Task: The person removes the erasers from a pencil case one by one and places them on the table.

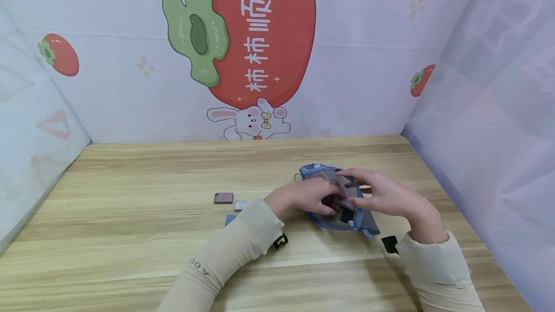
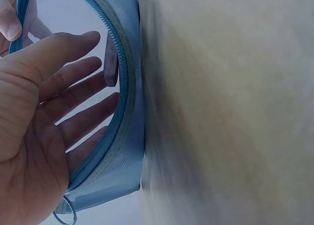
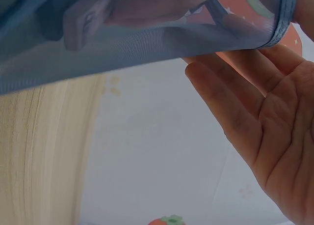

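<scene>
A blue mesh zip pouch (image 1: 367, 221) lies with its mouth unzipped on the right half of the wooden table. My left hand (image 1: 313, 195) reaches into the mouth; in the left wrist view its fingers are loosely spread and hold nothing. Beside those fingertips, a small flat slab (image 2: 111, 63) leans inside the zipper edge (image 2: 128, 82). My right hand (image 1: 386, 194) pinches the pouch's rim between thumb and fingers on the right side. Inside the pouch shows a black piece (image 1: 347, 214). Through the mesh in the right wrist view, a small block (image 3: 81, 26) appears near the left fingers.
Left of the pouch lie a brownish rectangle (image 1: 223, 198), a whitish one (image 1: 241, 205) and a blue one (image 1: 230, 218), partly behind the left sleeve. A black clip-like piece (image 1: 281, 241) is nearer. Another black piece (image 1: 390, 244) sits by the right cuff. Printed walls (image 1: 364, 90) enclose the table.
</scene>
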Available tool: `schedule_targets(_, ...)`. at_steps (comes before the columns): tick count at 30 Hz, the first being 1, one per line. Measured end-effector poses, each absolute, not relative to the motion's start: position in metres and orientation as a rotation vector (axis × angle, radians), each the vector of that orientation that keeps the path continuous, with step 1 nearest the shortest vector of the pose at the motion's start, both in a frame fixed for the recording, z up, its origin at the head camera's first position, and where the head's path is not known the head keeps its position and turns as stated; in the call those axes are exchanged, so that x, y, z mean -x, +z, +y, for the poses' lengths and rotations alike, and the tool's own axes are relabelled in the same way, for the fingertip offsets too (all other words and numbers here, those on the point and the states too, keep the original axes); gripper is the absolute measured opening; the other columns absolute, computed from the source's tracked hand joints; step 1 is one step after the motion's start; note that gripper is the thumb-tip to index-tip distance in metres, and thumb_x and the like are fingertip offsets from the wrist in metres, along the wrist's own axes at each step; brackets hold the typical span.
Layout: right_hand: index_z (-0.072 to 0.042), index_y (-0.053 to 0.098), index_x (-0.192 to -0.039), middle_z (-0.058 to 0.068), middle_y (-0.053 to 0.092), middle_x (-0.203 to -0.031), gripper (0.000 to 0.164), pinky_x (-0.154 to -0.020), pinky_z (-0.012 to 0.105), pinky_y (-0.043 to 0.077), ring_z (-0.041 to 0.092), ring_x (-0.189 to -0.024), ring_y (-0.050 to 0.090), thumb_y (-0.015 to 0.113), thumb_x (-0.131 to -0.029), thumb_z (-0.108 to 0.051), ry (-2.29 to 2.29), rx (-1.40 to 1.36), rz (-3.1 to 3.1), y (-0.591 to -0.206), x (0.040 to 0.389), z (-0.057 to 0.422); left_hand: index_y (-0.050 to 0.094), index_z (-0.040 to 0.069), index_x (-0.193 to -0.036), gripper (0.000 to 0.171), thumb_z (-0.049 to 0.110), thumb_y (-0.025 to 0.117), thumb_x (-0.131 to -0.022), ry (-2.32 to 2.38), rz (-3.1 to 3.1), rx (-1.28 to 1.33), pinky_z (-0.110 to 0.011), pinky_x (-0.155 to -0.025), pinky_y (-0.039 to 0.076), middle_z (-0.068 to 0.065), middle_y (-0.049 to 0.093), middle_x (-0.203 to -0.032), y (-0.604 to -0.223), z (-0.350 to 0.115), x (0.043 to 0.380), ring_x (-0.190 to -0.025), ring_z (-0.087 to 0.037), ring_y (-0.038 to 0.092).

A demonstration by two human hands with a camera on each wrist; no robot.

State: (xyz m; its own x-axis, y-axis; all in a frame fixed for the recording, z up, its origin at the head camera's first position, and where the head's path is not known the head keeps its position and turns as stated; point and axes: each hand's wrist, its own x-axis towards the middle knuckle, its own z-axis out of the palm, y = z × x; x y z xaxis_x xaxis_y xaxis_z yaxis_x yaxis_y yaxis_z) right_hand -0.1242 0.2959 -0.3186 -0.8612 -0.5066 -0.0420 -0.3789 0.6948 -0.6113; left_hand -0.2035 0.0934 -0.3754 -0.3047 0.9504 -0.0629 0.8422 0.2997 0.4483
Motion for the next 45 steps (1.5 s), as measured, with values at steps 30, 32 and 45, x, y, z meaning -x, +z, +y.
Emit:
schedule_targets(30, -0.007, 0.046, -0.145, 0.021, 0.052, -0.144, 0.058, -0.094, 0.058, 0.051, 0.041, -0.125, 0.056, 0.068, -0.091, -0.008, -0.927, 0.701, 2.691, -0.317, 0.122, 0.298, 0.071, 0.011, -0.117, 0.03, 0.026, 0.071, -0.092, 0.405, 2.318, -1.652, -0.015, -0.086, 0.047, 0.001, 0.068, -0.112, -0.375, 0.105, 0.2, -0.094, -0.005, 0.059)
schedule_targets(32, -0.007, 0.046, -0.145, 0.021, 0.052, -0.143, 0.058, -0.094, 0.058, 0.051, 0.041, -0.125, 0.057, 0.068, -0.092, -0.009, -0.936, 0.707, 2.687, -0.317, 0.122, 0.297, 0.072, 0.011, -0.117, 0.029, 0.026, 0.072, -0.092, 0.396, 2.329, -1.633, -0.015, -0.085, 0.047, 0.001, 0.068, -0.111, -0.376, 0.106, 0.2, -0.094, -0.005, 0.06)
schedule_targets(45, -0.007, 0.047, -0.145, 0.016, 0.058, -0.136, 0.058, -0.095, 0.058, 0.051, 0.034, -0.121, 0.06, 0.067, -0.09, -0.005, -0.916, 0.682, 2.695, -0.321, 0.127, 0.295, 0.074, 0.011, -0.113, 0.023, 0.018, 0.07, -0.092, 0.429, 2.335, -1.591, -0.014, -0.084, 0.048, 0.002, 0.071, -0.106, -0.377, 0.104, 0.202, -0.09, -0.005, 0.06)
